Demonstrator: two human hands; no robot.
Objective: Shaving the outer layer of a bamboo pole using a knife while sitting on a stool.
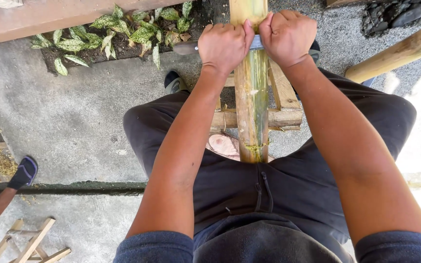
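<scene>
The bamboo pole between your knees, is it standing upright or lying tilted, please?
Tilted: the bamboo pole slopes away over a wooden frame, both hands gripping a blade across it.

The bamboo pole [251, 97] is pale tan with streaks of green running along it — greenest just below the blade [256, 43], which is dull bluish grey with a dark brown handle end left of the pole. The wooden rack [282, 104] behind the pole is light yellowish brown. Either side of the pole, the trousers [230, 185] are plain black. Up and left of the pole, the plant leaves [123, 31] are green speckled with cream — set in dark soil. The concrete ground [64, 112] left of the pole is mottled grey. Far left of the pole, another person's shoe [24, 172] is black with a blue edge.
</scene>
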